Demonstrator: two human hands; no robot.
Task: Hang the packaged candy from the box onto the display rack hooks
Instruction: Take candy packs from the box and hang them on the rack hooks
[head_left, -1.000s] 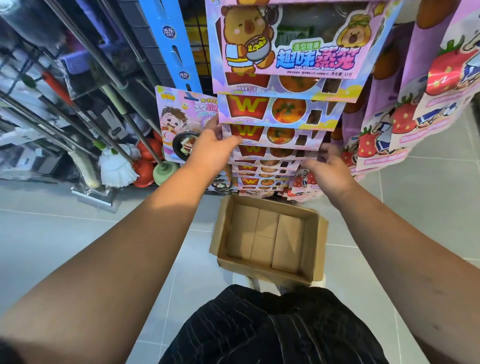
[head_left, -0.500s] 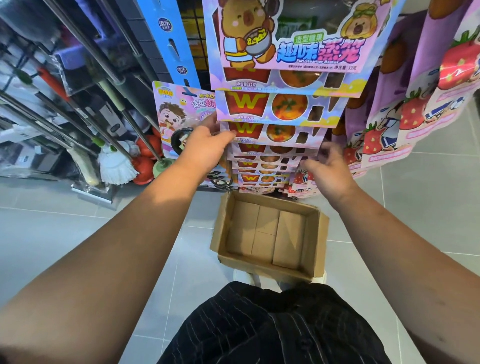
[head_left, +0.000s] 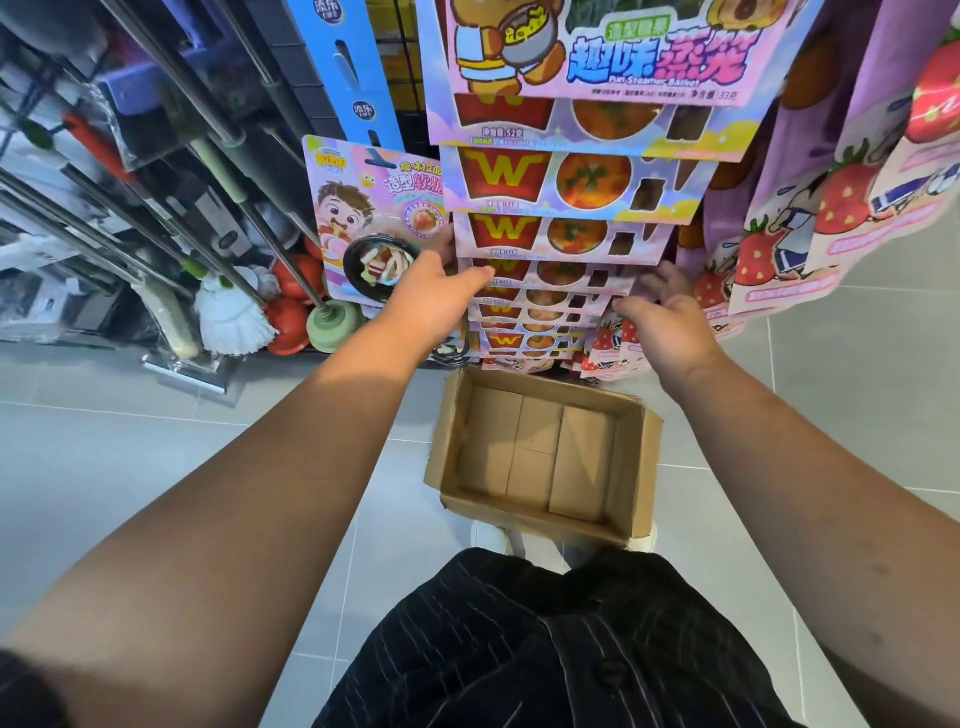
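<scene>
A column of candy packs, each showing a red "W" cup and an orange bowl, hangs down the display rack in overlapping rows. My left hand holds the left edge of a lower pack, thumb in front and fingers behind. At that pack's right edge my right hand does the same, its fingers curled behind. The hooks are hidden by the packs. Below my hands the cardboard box lies on the floor with nothing in it.
A pink candy card with a cartoon child hangs left of the column, purple strawberry bags to the right. Mops and plungers lean at the left. Grey floor tiles surround the box.
Both hands stay at the edges of the same lower pack, with the right hand a little higher. The view has shifted slightly.
</scene>
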